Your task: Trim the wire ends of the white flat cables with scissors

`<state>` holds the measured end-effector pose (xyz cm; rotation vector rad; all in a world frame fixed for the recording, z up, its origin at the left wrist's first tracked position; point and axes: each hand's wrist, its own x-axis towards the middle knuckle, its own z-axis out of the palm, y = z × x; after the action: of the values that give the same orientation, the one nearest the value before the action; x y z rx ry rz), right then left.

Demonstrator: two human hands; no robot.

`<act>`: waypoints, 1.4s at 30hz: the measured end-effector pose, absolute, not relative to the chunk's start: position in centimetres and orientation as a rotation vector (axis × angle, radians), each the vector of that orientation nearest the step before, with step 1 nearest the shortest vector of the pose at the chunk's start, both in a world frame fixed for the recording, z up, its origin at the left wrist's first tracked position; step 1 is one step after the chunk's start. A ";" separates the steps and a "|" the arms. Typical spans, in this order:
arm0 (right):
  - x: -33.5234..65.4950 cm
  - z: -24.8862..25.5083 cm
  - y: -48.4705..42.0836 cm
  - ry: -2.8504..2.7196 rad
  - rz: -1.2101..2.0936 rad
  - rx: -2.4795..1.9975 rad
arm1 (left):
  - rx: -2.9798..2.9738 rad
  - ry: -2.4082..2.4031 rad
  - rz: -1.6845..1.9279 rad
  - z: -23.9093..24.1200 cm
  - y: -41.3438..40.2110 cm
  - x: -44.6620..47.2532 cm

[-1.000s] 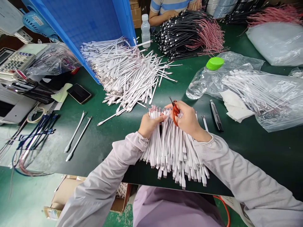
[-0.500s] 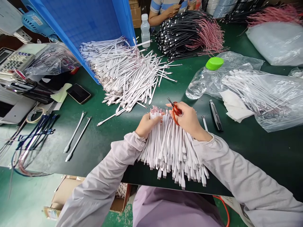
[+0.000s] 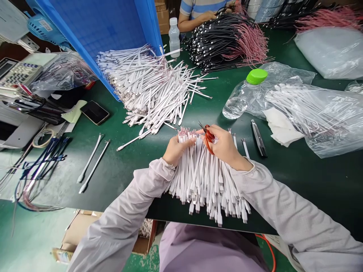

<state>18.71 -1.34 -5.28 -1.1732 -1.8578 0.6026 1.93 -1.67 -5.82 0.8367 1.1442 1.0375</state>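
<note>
A clear bottle (image 3: 236, 105) sits beyond. Left hand (image 3: 175, 150) pinches white cables (image 3: 206, 173) (flat strips); right hand (image 3: 227, 150) grips scissors (image 3: 208, 132).

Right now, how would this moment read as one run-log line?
left hand: gripping white cables | right hand: holding orange-handled scissors | nearby: utility knife, green-capped bottle

We noted the right hand (image 3: 226, 146) obscuring part of the orange-handled cutter (image 3: 210, 135); the top edge cropped the co-worker (image 3: 195, 8); wire ends (image 3: 185, 131) appeared too small to count.
</note>
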 end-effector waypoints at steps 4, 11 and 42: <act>18.6 -5.1 -1.3 -1.866 0.577 -1.176 | 0.819 1.121 1.044 -5.9 -1.7 2.0; 18.8 -5.3 -1.3 -1.848 0.521 -1.200 | 0.763 1.095 1.050 -5.9 -1.8 2.0; 18.7 -4.4 -1.9 -1.783 0.770 -1.256 | 0.793 1.108 1.104 -5.9 -1.7 1.9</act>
<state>18.66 -1.87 -4.38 -1.2562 -1.7827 0.7695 1.94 -1.71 -5.87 0.7928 1.1078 1.1044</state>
